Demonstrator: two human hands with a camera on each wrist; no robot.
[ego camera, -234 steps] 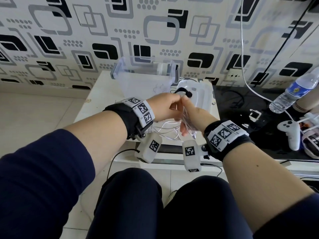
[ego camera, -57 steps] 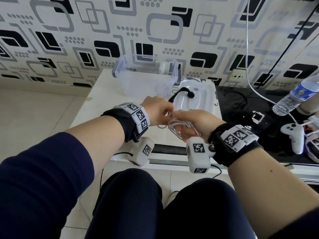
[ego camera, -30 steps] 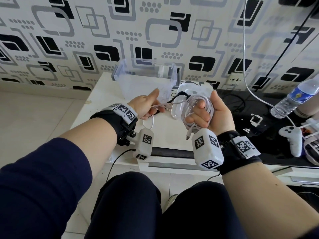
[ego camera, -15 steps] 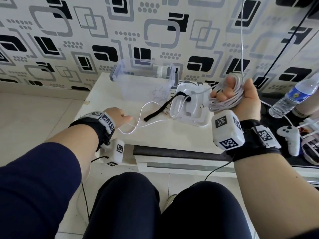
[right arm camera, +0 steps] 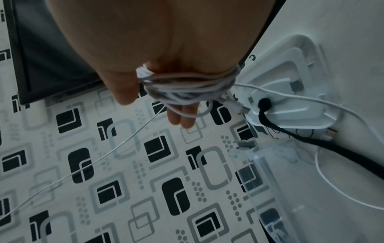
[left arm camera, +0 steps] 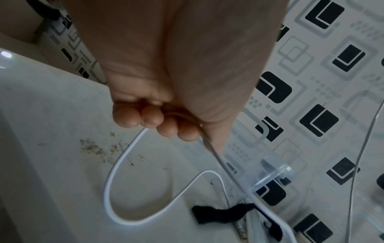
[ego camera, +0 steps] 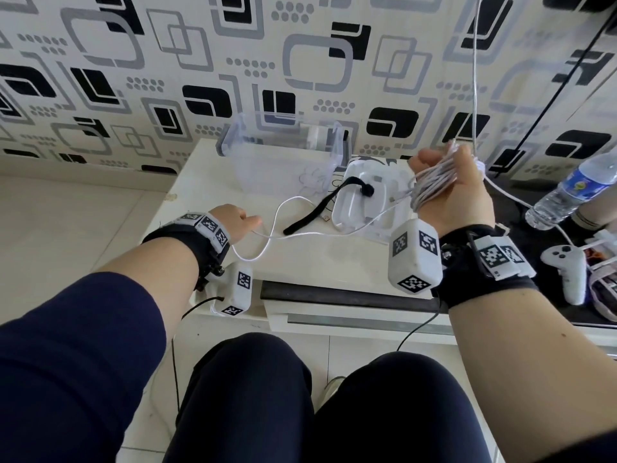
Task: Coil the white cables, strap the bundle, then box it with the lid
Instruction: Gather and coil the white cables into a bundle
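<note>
— Over the table, what differs from half a second back?

— Your right hand has lifted a little higher above the lid, with the coil wound round its palm and fingers, thumb folded over the turns. Your left hand stays low near the table's left side, fingers curled, pinching the loose cable, whose slack now snakes wider across the top.

— What room do you have?

— Bare tabletop lies between your hands, in front of the box. Your left wrist sits near the front edge. The box stands at the back against the wall, with the lid just beside it on the right. To the right, the white top ends at a black surface.

— Counts?

— One box, one lid, one strap lying from the lid onto the table, two free plugs showing near the lid. How many cables make up the coil, you cannot tell. One bottle and one controller sit far right.
</note>
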